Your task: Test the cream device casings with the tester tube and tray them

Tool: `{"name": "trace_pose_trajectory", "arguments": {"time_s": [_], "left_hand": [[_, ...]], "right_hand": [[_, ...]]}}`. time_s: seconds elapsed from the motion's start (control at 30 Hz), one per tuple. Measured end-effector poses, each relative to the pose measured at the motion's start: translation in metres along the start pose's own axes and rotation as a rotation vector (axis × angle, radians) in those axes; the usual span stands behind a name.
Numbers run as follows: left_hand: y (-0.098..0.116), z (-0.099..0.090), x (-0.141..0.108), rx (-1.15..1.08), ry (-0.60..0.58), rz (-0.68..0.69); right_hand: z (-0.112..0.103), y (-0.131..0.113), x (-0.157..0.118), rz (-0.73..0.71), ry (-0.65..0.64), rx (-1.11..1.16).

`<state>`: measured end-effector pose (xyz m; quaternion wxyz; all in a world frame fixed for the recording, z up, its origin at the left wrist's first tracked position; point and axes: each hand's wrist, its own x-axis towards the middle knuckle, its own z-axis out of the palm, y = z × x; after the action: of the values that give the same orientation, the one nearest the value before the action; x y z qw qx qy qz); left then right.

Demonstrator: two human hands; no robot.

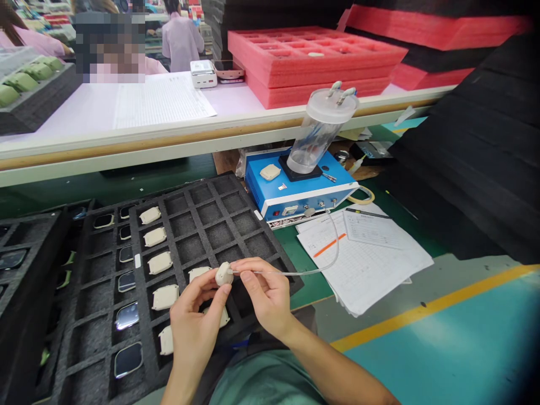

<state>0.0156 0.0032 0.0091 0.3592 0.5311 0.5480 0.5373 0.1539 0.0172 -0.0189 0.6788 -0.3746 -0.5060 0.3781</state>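
My left hand (196, 315) pinches a cream watch-like case (224, 274) between thumb and fingers, tilted on edge above the black foam tray (192, 247). My right hand (268, 292) pinches the end of a thin clear tube (312, 272), its tip against the side of the case. The tube curves back to the front of a blue box (295, 191). Several cream cases (160, 262) sit in a column of the tray, and others lie partly hidden behind my hands.
Another cream case (270, 172) and a clear cylinder (316, 132) stand on the blue box. Papers (367, 264) lie right. Dark-screened pieces (129, 360) fill a left tray. Beyond is a shelf (169, 138) with red foam trays (312, 67); black foam (472, 140) rises right. People sit behind.
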Motion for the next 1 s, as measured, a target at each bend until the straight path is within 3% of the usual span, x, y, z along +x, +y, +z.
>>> {"name": "trace_pose_trajectory", "arguments": {"time_s": [1.0], "left_hand": [[-0.0002, -0.0005, 0.0009, 0.012, 0.001, -0.007]], "right_hand": [[0.0003, 0.0, -0.0004, -0.008, 0.006, 0.005]]}}
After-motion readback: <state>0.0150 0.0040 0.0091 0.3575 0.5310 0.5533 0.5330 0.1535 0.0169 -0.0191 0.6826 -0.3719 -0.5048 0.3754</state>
